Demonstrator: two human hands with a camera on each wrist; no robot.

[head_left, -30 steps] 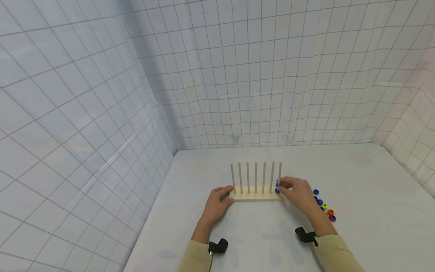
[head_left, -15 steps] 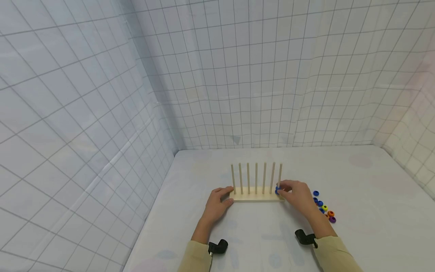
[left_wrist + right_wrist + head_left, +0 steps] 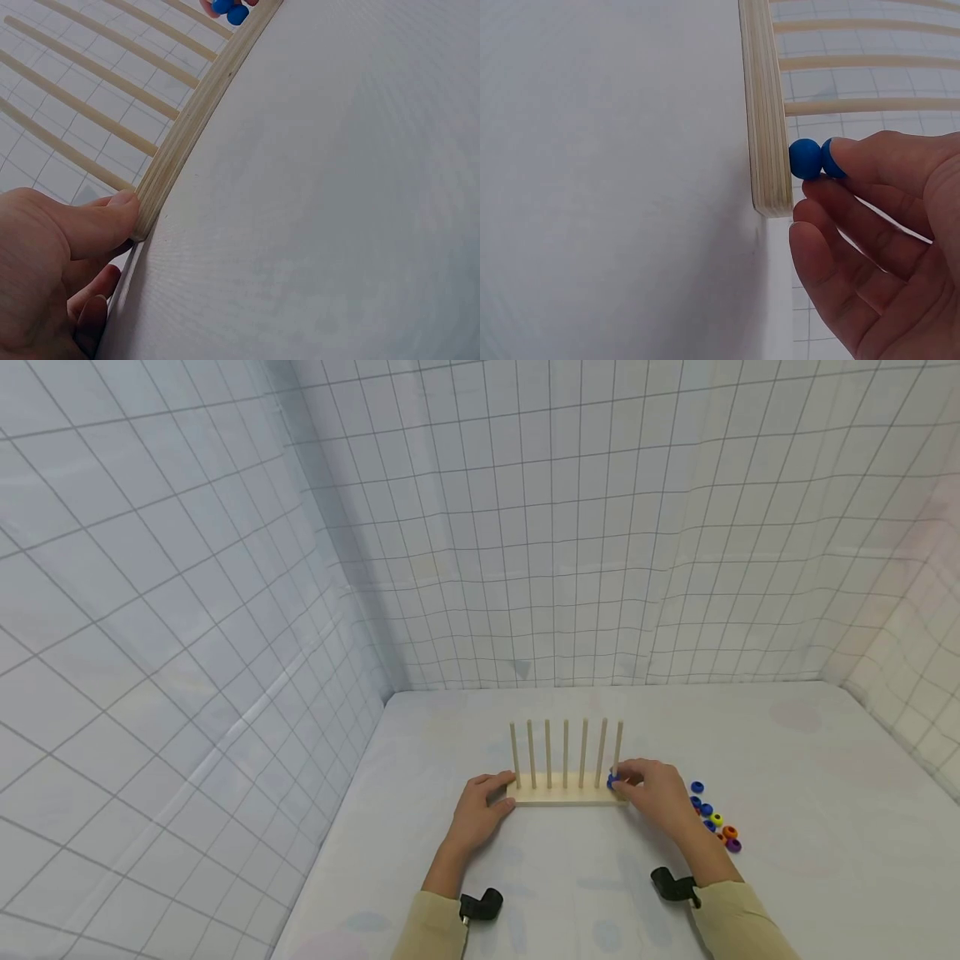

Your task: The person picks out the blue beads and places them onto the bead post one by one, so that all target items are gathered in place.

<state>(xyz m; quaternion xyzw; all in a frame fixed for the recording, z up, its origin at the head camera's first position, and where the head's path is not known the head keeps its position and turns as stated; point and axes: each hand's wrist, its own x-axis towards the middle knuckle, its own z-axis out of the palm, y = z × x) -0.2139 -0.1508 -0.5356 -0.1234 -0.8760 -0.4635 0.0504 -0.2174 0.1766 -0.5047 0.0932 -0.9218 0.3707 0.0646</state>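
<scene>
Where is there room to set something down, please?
The white table is bare in front of the pale wooden peg rack, between the black wrist cameras; behind the rack, up to the white gridded wall; and left of the left hand. Crowded: the rack's right end, where the right hand pinches a round blue bead, and nearby the multicoloured round beads.

Left sleeve: dull khaki, plain, lightly creased
Right sleeve: same khaki, cuff just behind the wrist
Left camera: black, bent like an elbow, blunt rounded end
Right camera: black, matching shape
Left hand: bare
Right hand: bare
</scene>
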